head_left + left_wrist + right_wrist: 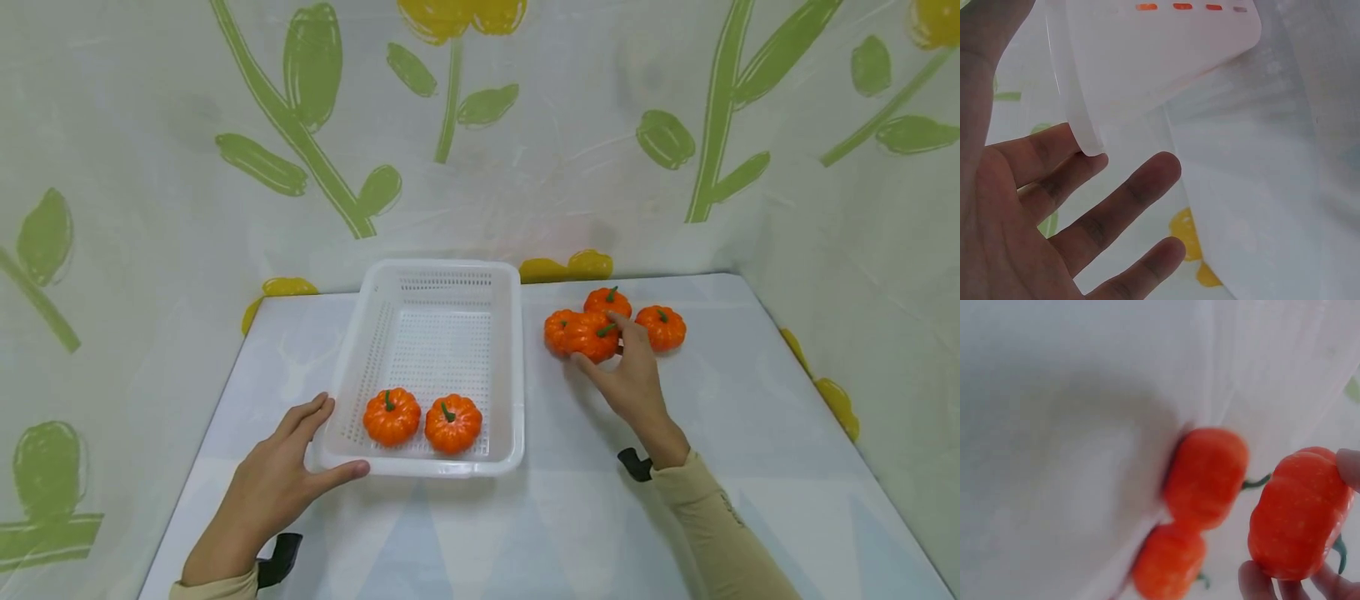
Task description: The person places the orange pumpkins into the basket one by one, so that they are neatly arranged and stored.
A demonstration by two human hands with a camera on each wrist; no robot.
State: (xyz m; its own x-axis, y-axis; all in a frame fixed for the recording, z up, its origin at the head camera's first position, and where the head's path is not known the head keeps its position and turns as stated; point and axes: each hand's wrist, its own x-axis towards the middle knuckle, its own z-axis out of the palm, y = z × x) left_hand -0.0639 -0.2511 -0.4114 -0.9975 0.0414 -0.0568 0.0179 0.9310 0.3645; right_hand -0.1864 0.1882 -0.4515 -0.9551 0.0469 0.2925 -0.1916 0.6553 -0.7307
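Observation:
In the head view, my right hand (633,379) grips a small orange pumpkin (588,336) with a green stem, thumb on one side and fingers on the other. The right wrist view shows that held pumpkin (1297,515) raised above the white surface. My left hand (273,475) is spread around the near left corner of a white perforated plastic basket (506,375), its thumb at the front rim and fingertips at the left rim. Two pumpkins, a left one (392,417) and a right one (453,424), lie inside at the basket's near end.
Close around the right hand are more pumpkins: one behind (606,302), one to the right (662,328) and one partly hidden at the left (557,332). A white table (465,542) carries everything. Behind it rises a backdrop (570,167) printed with plants.

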